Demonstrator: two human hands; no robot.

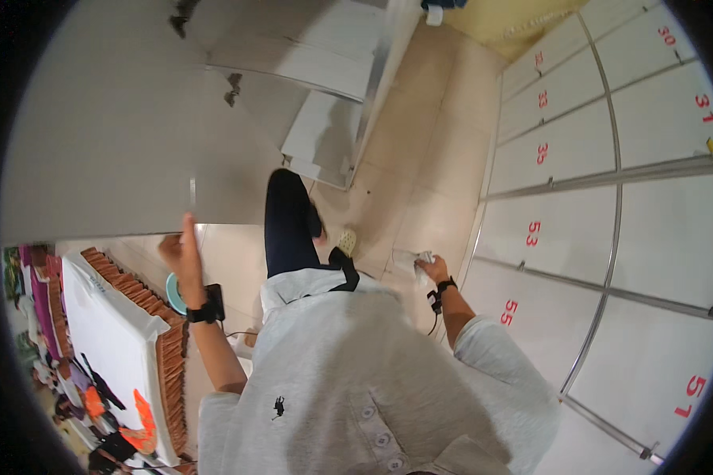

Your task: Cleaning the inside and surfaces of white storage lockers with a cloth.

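My left hand [184, 252] is raised at the edge of a grey locker door [125, 148], its index finger stretched out along the panel and the other fingers bent. Whether it grips the door edge cannot be told. On the right, my right hand [432, 268] is closed on a crumpled whitish cloth or plastic piece [423, 260], held low above the tiled floor. Both wrists wear black straps with small devices. To the upper left, an open compartment [324, 133] shows white inner surfaces.
Numbered white lockers [546, 231] with metal frames line the right side. A table with a white cloth [110, 314] and brown pleated skirt stands lower left, bearing orange and black items. Behind it is a teal basin [176, 294]. Several people are at the far left edge.
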